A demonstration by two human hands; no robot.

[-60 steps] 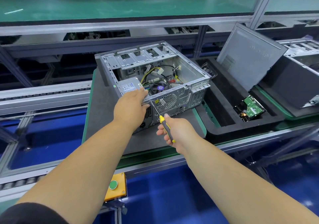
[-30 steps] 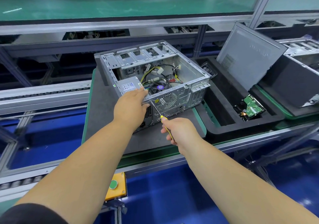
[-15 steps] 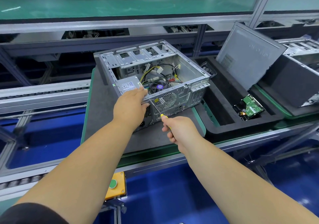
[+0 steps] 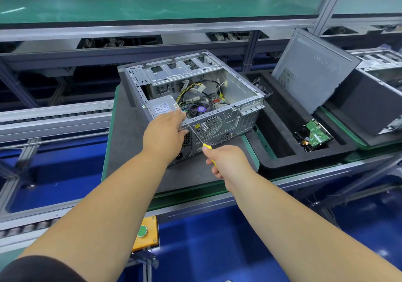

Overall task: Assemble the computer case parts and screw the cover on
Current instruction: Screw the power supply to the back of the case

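Left hand (image 4: 165,133) lies over the near top corner of the open computer case (image 4: 191,99), fingers reaching onto the power supply (image 4: 162,107) inside; whether they curl round the edge or only press is not clear from here. The case lies on its side on a dark mat (image 4: 126,142), open side up, with cables and fan showing.

Right hand (image 4: 226,162) grips the yellow-handled screwdriver (image 4: 199,138), fingers wrapped round the handle, tip set against the rear panel just left of the fan grille (image 4: 210,127). Judged step: a rear screw for the power supply. The screw head itself is too small to make out.

Further right, the side cover (image 4: 313,70) leans upright in a black foam tray (image 4: 280,133), well apart from the case. A green hard drive board (image 4: 315,136) sits in a pocket of that tray.

So: internals partly in, cover not yet fitted or screwed. Most of the screwdriver handle is hidden by the hand.
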